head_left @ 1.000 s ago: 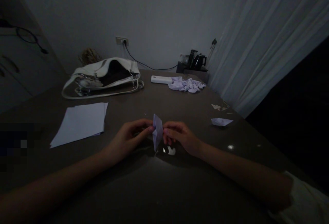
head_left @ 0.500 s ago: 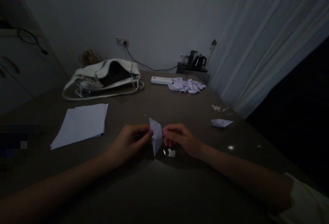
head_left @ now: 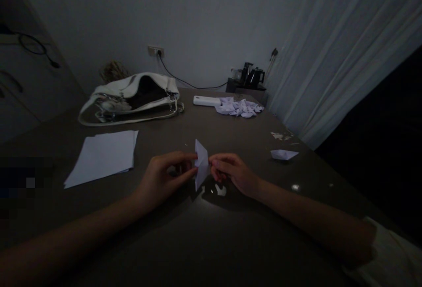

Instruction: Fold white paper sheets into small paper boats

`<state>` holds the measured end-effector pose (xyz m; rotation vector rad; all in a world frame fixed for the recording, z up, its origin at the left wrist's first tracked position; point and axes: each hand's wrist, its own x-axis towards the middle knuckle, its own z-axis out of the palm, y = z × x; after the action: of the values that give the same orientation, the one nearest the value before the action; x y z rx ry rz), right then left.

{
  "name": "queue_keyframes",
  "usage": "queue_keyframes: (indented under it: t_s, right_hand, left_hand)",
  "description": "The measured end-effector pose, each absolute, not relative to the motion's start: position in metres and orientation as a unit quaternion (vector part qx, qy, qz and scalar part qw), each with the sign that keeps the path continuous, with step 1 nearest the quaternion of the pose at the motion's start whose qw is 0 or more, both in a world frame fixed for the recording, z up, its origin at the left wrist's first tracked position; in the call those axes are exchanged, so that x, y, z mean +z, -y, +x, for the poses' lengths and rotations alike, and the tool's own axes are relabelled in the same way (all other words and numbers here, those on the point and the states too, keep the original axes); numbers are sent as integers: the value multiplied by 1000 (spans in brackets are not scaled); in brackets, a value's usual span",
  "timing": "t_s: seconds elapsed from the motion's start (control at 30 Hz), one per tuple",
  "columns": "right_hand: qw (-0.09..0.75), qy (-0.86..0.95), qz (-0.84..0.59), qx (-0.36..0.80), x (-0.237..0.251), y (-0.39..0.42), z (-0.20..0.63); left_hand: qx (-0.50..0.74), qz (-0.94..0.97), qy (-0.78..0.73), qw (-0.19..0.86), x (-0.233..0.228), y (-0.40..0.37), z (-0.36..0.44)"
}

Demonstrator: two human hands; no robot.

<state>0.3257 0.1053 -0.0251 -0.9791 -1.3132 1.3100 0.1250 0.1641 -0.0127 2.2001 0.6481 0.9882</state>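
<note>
Between my hands, just above the table, a folded white paper boat (head_left: 202,166) is held on end, its pointed tips up and down. My left hand (head_left: 168,175) grips its left side with thumb and fingers. At the opposite side my right hand (head_left: 232,172) pinches the paper's edge between thumb and bent fingers. Another folded paper boat (head_left: 284,154) lies on the table to the right, apart from my hands. A stack of white paper sheets (head_left: 103,157) rests to the left.
A white handbag (head_left: 132,93) lies open at the back left. Behind my hands are a white oblong device (head_left: 206,101) and a heap of folded papers (head_left: 240,107). Paper scraps (head_left: 280,136) lie near the right edge. A black kettle (head_left: 255,77) stands beyond the table.
The paper boat has moved slightly up and turned more upright. My left fingers have spread farther along its side, while my right hand keeps its pinch.
</note>
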Motion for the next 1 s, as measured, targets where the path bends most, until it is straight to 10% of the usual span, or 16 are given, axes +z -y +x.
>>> queue_keyframes:
  t_s: [1.0]
  right_hand:
    - [449, 471, -311, 693, -21, -103, 329]
  left_hand:
    - [393, 823, -230, 340, -7, -168, 124]
